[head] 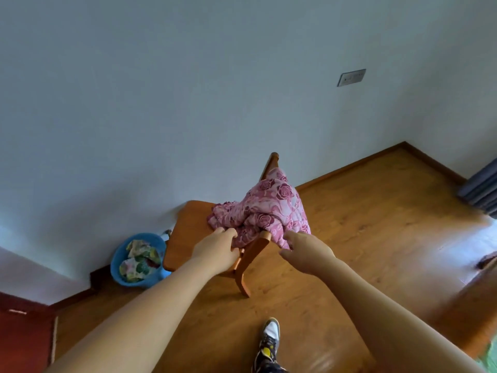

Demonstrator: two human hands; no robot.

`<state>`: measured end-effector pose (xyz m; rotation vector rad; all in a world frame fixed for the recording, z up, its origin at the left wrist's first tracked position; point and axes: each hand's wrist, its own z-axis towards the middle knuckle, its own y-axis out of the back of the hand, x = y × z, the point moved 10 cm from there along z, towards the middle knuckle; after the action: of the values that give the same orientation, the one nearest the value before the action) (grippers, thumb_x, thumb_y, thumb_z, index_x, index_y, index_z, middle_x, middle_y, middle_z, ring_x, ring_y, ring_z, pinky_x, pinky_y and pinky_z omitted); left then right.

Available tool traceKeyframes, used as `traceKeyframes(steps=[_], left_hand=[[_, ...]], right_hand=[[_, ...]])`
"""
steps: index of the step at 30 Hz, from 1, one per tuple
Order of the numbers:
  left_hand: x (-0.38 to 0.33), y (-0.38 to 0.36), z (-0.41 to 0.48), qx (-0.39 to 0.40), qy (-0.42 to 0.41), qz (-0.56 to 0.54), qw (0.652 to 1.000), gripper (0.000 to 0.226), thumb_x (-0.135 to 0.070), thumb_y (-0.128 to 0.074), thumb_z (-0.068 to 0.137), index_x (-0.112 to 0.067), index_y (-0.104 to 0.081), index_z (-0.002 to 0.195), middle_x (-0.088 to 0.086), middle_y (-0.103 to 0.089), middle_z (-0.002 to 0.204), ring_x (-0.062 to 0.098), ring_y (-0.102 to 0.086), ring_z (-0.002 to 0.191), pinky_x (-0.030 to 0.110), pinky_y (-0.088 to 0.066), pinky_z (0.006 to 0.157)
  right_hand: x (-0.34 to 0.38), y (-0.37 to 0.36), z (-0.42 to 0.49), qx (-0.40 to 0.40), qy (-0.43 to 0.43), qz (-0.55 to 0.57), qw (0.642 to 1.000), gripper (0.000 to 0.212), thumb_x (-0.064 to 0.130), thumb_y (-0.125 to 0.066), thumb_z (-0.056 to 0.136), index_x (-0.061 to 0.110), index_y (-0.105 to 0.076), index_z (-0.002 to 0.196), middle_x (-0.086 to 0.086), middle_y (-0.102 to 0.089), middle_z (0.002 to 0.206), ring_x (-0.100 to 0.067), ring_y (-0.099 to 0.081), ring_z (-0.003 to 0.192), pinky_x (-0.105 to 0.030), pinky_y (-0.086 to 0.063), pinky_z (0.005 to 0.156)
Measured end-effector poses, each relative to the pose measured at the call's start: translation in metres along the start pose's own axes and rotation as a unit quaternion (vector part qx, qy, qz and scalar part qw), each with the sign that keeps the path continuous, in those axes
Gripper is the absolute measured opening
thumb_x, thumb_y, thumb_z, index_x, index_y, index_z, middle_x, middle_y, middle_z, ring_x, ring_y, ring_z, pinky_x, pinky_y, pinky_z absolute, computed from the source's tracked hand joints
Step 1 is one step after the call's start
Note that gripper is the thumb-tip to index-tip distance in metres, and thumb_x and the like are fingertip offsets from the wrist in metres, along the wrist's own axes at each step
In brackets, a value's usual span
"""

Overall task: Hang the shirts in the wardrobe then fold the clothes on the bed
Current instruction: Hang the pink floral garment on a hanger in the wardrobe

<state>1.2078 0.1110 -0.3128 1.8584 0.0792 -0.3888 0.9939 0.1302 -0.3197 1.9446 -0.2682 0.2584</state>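
The pink rose-print garment [271, 208] lay heaped over the chair's [188, 224] back rail, spilling onto the seat's right edge. Your left hand [217, 250] gripped its folds at the seat's near corner; your right hand [306, 251], loosely spread, touched the hanging hem.

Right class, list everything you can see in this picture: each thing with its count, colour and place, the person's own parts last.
rose-patterned cloth: one, pink, draped over the chair back
wooden chair: one, orange-brown, by the wall
basin: one, blue, left of the chair, holding floral clothes
wall plate: one, grey, high on the wall
curtain: one, grey-blue, right edge
shoe: one, white, black and yellow, bottom centre
left hand: one, grips the cloth
right hand: one, fingers touching the cloth's edge
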Motion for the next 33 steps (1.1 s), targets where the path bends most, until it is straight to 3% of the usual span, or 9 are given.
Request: traceKeyframes(steps=[6,11,17,19,21,25,28,30,33], left_hand=[[-0.065,0.011,0.113,-0.020,-0.055,0.022,0.998,0.057,-0.042,-0.055,0.095,-0.035,-0.034,0.148,0.001,-0.043,0.149,0.025,-0.054,0.125,0.041,-0.058,0.088],[-0.128,-0.003,0.185,-0.004,-0.116,0.129,0.985,0.072,-0.039,-0.064,0.090,-0.033,-0.025,0.150,0.006,-0.032,0.151,0.030,-0.038,0.136,0.045,-0.051,0.097],[-0.167,-0.070,0.237,0.111,-0.169,0.307,0.930,0.108,-0.043,-0.076,0.083,-0.036,0.002,0.158,0.009,0.009,0.167,0.037,0.012,0.153,0.066,-0.010,0.117],[-0.170,-0.085,0.247,0.122,-0.180,0.366,0.905,0.114,-0.043,-0.078,0.079,-0.035,0.004,0.158,0.011,-0.001,0.167,0.037,0.006,0.153,0.070,-0.005,0.115],[-0.173,-0.088,0.256,0.108,-0.181,0.389,0.897,0.107,-0.036,-0.078,0.079,-0.033,-0.006,0.158,0.012,-0.023,0.161,0.036,-0.014,0.149,0.071,-0.015,0.113],[-0.184,-0.081,0.271,0.100,-0.168,0.366,0.910,0.059,-0.026,-0.072,0.083,-0.029,-0.048,0.137,0.003,-0.054,0.138,0.031,-0.038,0.134,0.062,-0.032,0.104],[-0.179,-0.064,0.274,0.084,-0.151,0.288,0.942,0.038,-0.026,-0.065,0.087,-0.028,-0.054,0.124,0.003,-0.062,0.124,0.031,-0.054,0.118,0.055,-0.043,0.098],[-0.165,-0.045,0.274,0.071,-0.133,0.187,0.971,0.048,-0.025,-0.063,0.086,-0.029,-0.052,0.132,0.005,-0.064,0.126,0.031,-0.061,0.111,0.048,-0.052,0.092],[-0.133,-0.013,0.270,0.057,-0.089,0.015,0.994,0.053,-0.020,-0.064,0.083,-0.027,-0.057,0.136,0.004,-0.069,0.122,0.029,-0.065,0.109,0.037,-0.058,0.086]], right_hand=[[-0.073,0.018,0.090,0.025,-0.041,0.036,0.998,0.050,0.041,-0.056,0.093,0.024,-0.047,0.139,-0.007,-0.059,0.128,-0.027,-0.060,0.110,-0.041,-0.055,0.088],[-0.126,0.002,0.136,0.069,-0.070,0.090,0.991,0.066,0.038,-0.058,0.094,0.025,-0.031,0.152,-0.010,-0.055,0.133,-0.030,-0.059,0.115,-0.041,-0.053,0.091],[-0.177,-0.047,0.151,0.115,-0.110,0.150,0.976,0.058,0.042,-0.059,0.094,0.018,-0.042,0.144,-0.011,-0.059,0.128,-0.029,-0.059,0.112,-0.035,-0.049,0.084],[-0.189,-0.063,0.148,0.128,-0.117,0.168,0.970,0.053,0.045,-0.058,0.094,0.018,-0.046,0.139,-0.010,-0.061,0.126,-0.026,-0.060,0.106,-0.035,-0.050,0.085],[-0.196,-0.076,0.146,0.139,-0.110,0.181,0.967,0.048,0.046,-0.055,0.095,0.019,-0.050,0.135,-0.007,-0.063,0.125,-0.023,-0.060,0.101,-0.030,-0.044,0.079],[-0.219,-0.092,0.144,0.153,-0.144,0.195,0.958,0.053,0.044,-0.055,0.097,0.014,-0.049,0.139,-0.011,-0.063,0.129,-0.028,-0.060,0.114,-0.026,-0.036,0.078],[-0.234,-0.086,0.148,0.130,-0.170,0.233,0.949,0.057,0.041,-0.059,0.095,0.014,-0.047,0.143,-0.012,-0.059,0.138,-0.030,-0.057,0.122,-0.026,-0.040,0.086],[-0.239,-0.075,0.153,0.096,-0.193,0.289,0.933,0.069,0.034,-0.068,0.091,0.014,-0.036,0.148,-0.017,-0.056,0.140,-0.034,-0.056,0.125,-0.033,-0.044,0.098],[-0.238,-0.050,0.160,0.027,-0.230,0.418,0.878,0.093,0.024,-0.077,0.078,0.018,-0.018,0.150,-0.015,-0.059,0.130,-0.032,-0.060,0.114,-0.044,-0.052,0.095]])
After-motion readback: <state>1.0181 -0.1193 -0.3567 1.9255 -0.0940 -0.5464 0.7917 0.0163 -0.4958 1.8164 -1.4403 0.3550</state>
